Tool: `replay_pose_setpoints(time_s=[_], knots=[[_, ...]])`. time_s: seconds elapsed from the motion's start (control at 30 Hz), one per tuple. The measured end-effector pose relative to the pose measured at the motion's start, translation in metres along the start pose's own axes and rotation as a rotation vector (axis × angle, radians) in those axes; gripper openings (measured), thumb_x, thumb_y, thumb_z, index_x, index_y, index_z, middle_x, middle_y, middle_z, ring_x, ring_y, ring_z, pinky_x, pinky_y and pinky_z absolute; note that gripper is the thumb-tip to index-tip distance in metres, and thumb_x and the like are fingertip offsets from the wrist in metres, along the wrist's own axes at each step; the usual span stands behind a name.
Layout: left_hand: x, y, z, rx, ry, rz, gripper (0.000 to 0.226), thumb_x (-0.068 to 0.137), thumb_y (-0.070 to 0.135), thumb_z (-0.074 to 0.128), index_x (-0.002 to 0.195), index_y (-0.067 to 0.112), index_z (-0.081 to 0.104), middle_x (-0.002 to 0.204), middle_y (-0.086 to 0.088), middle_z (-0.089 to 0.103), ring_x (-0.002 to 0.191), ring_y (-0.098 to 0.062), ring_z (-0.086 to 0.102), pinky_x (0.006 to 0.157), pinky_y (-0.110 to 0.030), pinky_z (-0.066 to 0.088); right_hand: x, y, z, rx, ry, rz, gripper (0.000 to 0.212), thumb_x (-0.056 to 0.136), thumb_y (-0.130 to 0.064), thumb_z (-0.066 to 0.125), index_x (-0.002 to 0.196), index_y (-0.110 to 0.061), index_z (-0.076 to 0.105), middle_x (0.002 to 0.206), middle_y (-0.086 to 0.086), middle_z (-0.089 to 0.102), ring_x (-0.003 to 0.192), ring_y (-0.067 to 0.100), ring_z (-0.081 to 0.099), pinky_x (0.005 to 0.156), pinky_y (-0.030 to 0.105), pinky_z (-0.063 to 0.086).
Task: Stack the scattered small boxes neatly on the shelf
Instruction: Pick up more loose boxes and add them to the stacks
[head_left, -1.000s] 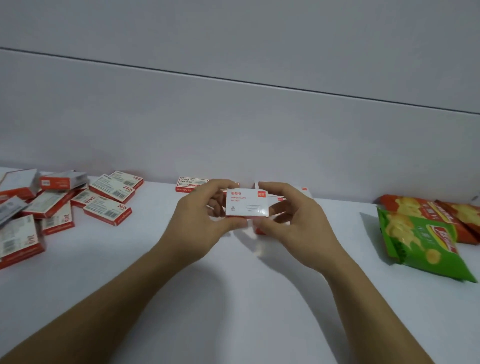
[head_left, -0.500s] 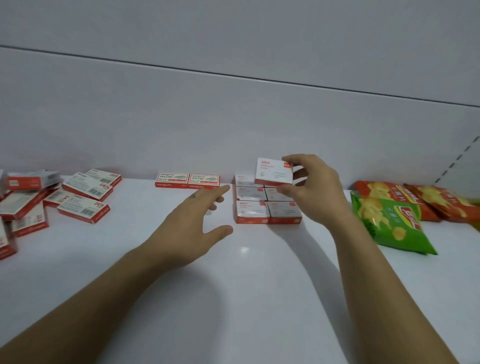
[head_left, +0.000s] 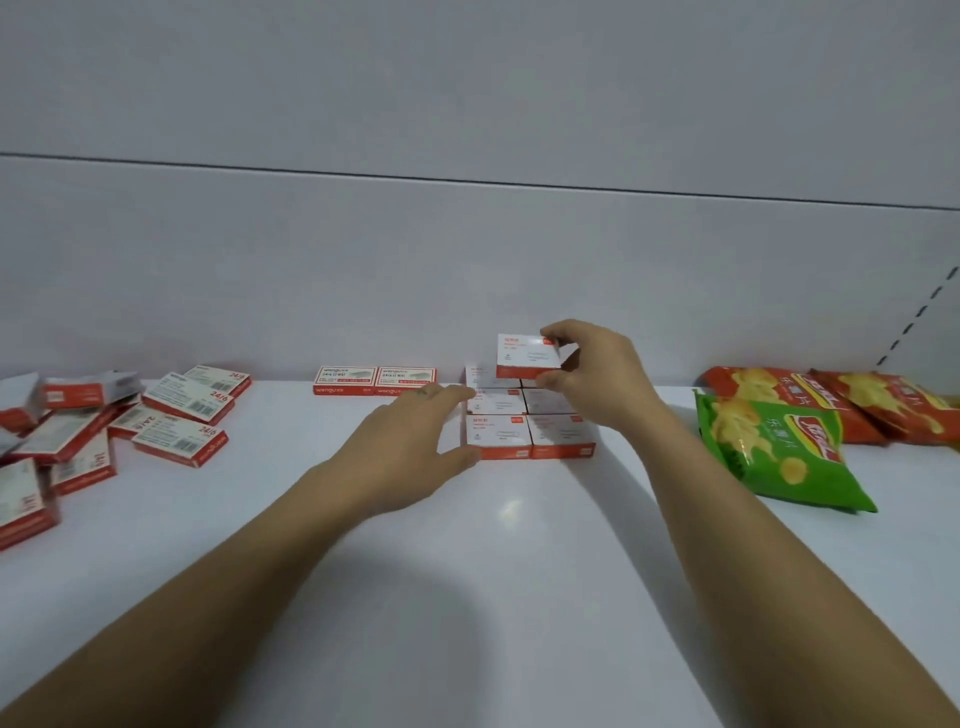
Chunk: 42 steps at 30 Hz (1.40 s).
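left hand (head_left: 410, 441) now touching stack (head_left: 498, 434) — right hand (head_left: 602, 379) still holds box (head_left: 527, 356) above

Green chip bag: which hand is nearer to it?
Right. The right hand grips a small box above the arranged boxes, just left of the green chip bag. The left hand lies open farther left, at the arranged boxes' left edge.

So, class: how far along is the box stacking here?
Done: a neat block of boxes is laid out. In hand: the right hand pinches one box above the block; the left hand lies open beside it. Left: the scattered pile at far left.
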<state>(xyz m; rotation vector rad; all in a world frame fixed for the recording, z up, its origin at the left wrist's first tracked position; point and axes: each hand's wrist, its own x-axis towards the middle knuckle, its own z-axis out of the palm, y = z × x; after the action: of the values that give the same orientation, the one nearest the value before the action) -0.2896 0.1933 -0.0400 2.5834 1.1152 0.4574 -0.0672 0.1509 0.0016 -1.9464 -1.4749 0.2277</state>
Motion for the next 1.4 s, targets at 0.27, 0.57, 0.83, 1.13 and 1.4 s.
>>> replay_pose_setpoints(time_s=[0.27,0.57,0.83,1.13,1.4], knots=[[0.011,0.017,0.015,0.035,0.06,-0.046,0.05,0.082,0.062,0.056,0.126,0.039,0.051,0.132,0.01,0.05,0.118,-0.014,0.044,0.095,-0.036,0.041,0.022,-0.011,0.037,-0.111,-0.031,0.017,0.036,0.077,-0.022,0.076,0.112,-0.027,0.069,0.109,-0.003,0.069,0.094,0.016,0.062,0.08,0.029,0.05],[0.014,0.013,0.017,0.082,0.046,-0.035,0.053,0.086,0.061,0.051,0.133,0.036,0.05,0.144,0.013,0.041,0.13,-0.014,0.034,0.104,-0.039,0.033,0.02,-0.005,0.052,-0.331,0.008,-0.06,0.032,0.089,-0.029,0.058,0.12,-0.028,0.066,0.114,-0.001,0.068,0.101,0.021,0.06,0.08,0.031,0.047],[0.013,0.014,0.021,0.117,0.068,-0.017,0.053,0.084,0.057,0.057,0.132,0.034,0.051,0.14,0.012,0.046,0.124,-0.015,0.041,0.101,-0.038,0.036,0.013,-0.006,0.054,-0.393,0.007,-0.113,0.03,0.095,-0.028,0.047,0.121,-0.025,0.063,0.1,0.004,0.064,0.095,0.023,0.054,0.072,0.031,0.04],[0.003,0.017,0.007,0.134,0.026,-0.017,0.064,0.079,0.073,0.044,0.135,0.04,0.043,0.144,0.012,0.042,0.13,-0.016,0.036,0.105,-0.042,0.028,0.0,-0.021,0.044,-0.461,-0.005,-0.114,0.04,0.094,-0.037,0.044,0.131,-0.023,0.05,0.116,0.006,0.056,0.104,0.024,0.051,0.081,0.034,0.042],[-0.036,-0.038,-0.06,0.238,0.162,-0.168,0.066,0.078,0.072,0.045,0.134,0.038,0.043,0.137,0.01,0.05,0.122,-0.016,0.043,0.098,-0.039,0.034,-0.001,-0.085,0.042,-0.406,-0.027,-0.322,0.054,0.091,-0.048,0.049,0.138,-0.023,0.044,0.131,0.004,0.053,0.119,0.024,0.046,0.094,0.037,0.04]])
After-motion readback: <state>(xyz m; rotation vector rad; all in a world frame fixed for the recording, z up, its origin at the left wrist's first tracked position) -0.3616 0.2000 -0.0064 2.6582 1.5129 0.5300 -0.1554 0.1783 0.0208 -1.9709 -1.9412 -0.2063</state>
